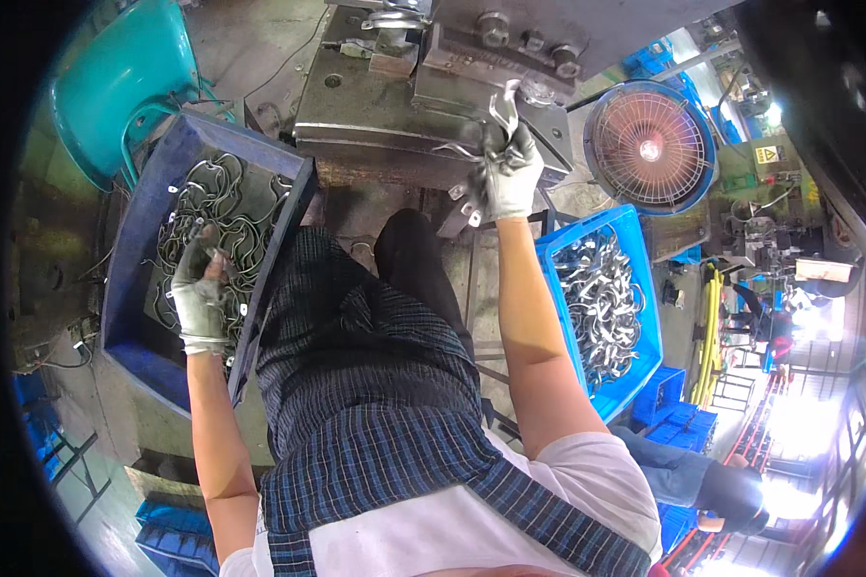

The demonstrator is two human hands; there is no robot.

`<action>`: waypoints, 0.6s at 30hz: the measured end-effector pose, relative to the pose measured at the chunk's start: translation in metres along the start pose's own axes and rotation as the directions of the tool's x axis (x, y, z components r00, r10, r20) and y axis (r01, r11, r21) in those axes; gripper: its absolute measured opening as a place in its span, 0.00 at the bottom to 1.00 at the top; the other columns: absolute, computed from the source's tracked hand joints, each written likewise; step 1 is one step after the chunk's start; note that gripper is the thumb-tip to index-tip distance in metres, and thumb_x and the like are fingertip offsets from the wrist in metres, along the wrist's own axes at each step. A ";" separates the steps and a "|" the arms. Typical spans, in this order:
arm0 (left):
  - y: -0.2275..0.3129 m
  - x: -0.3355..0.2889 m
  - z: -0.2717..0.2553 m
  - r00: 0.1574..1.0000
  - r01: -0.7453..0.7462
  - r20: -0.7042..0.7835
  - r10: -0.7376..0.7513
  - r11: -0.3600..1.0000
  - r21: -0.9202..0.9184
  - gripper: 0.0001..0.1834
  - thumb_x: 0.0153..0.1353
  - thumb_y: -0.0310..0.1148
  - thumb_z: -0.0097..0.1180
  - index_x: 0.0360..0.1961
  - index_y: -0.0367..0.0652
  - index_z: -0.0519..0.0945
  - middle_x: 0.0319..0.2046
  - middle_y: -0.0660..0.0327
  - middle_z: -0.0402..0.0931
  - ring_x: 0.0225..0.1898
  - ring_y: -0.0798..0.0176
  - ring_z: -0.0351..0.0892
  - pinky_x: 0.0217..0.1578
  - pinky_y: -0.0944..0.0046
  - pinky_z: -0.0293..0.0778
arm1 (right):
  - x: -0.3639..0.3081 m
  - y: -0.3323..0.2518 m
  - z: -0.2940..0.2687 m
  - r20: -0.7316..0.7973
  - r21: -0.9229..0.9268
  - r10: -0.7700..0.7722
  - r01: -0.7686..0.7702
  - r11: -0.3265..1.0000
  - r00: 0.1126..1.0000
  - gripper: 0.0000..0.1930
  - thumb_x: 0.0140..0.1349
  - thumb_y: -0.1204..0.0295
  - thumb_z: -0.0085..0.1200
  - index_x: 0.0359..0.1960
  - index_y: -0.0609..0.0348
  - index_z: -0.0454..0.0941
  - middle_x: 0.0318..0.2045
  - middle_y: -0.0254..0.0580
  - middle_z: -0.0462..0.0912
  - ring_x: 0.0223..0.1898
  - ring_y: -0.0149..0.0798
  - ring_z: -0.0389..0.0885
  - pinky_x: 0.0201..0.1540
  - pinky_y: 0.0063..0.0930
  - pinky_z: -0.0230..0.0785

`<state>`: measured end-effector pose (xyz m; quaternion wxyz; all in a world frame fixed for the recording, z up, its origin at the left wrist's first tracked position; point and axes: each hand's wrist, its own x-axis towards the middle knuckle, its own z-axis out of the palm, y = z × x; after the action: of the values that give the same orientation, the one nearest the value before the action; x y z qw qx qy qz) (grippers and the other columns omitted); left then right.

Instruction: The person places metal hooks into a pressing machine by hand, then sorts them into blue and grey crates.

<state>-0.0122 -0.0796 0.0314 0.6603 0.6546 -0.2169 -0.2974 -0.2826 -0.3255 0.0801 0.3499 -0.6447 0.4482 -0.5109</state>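
Note:
My right hand (512, 178), in a white glove with darkened fingertips, is closed round several bent metal strips (506, 104). Their curved ends stick up past the fingers, and flat ends with holes show below the hand. It is raised in front of the metal press die (443, 115). Over the dark blue bin (289, 226) on the left, my left hand (198, 298), gloved the same way, has its fingers stretched out and thumb apart. Thin curved metal pieces (226, 192) lie in that bin around and beneath the left hand; I see none held in it.
On the right, a bright blue crate (652, 332) holds many shiny bent metal parts (598, 298). A caged round fan (649, 146) stands beyond it. A teal chair (120, 91) is behind the dark bin. Another person (693, 476) is at lower right, near stacked blue crates (678, 423).

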 end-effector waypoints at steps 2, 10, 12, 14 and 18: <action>0.002 0.004 -0.003 0.983 0.174 0.078 -0.165 0.975 -0.137 0.17 0.52 0.23 0.49 0.45 0.39 0.70 0.33 0.63 0.74 0.28 0.74 0.71 0.27 0.77 0.66 | -0.015 -0.047 -0.011 0.268 0.349 0.166 -0.256 0.901 0.949 0.09 0.58 0.74 0.42 0.37 0.64 0.72 0.22 0.35 0.74 0.20 0.24 0.72 0.18 0.15 0.64; 0.055 -0.008 0.057 0.976 0.090 0.203 -0.083 0.996 -0.027 0.14 0.54 0.25 0.44 0.43 0.36 0.71 0.28 0.62 0.74 0.28 0.71 0.72 0.28 0.75 0.67 | -0.071 -0.070 0.027 0.495 -0.117 -0.360 0.471 0.874 0.791 0.17 0.41 0.70 0.52 0.37 0.56 0.74 0.43 0.46 0.72 0.27 0.42 0.76 0.30 0.28 0.70; 0.060 -0.012 0.071 0.948 0.041 0.316 -0.017 0.997 -0.070 0.14 0.54 0.27 0.45 0.41 0.33 0.71 0.31 0.60 0.74 0.32 0.71 0.72 0.34 0.74 0.66 | -0.092 -0.064 0.058 0.543 0.030 -0.160 0.172 0.985 0.824 0.18 0.41 0.80 0.48 0.39 0.60 0.72 0.38 0.50 0.75 0.38 0.44 0.76 0.39 0.28 0.69; 0.063 -0.013 0.082 0.906 -0.065 0.415 0.089 0.995 -0.073 0.14 0.54 0.28 0.45 0.40 0.33 0.72 0.31 0.60 0.74 0.33 0.70 0.72 0.35 0.74 0.66 | -0.104 -0.061 0.079 0.629 0.181 -0.172 0.072 0.981 0.758 0.19 0.41 0.83 0.48 0.40 0.62 0.71 0.36 0.46 0.76 0.36 0.36 0.76 0.40 0.24 0.68; 0.071 -0.015 0.067 0.933 0.126 0.352 -0.078 0.986 -0.114 0.15 0.55 0.32 0.46 0.41 0.33 0.71 0.35 0.58 0.73 0.34 0.69 0.72 0.36 0.73 0.66 | -0.103 -0.031 0.072 0.601 0.163 -0.142 0.054 0.985 0.786 0.18 0.43 0.84 0.50 0.40 0.64 0.70 0.32 0.39 0.76 0.32 0.29 0.75 0.35 0.19 0.69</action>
<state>-0.0609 -0.1207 0.1070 0.6381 0.5565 -0.2747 -0.4557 -0.2141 -0.2184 0.0556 0.4921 -0.7718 0.2410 -0.3226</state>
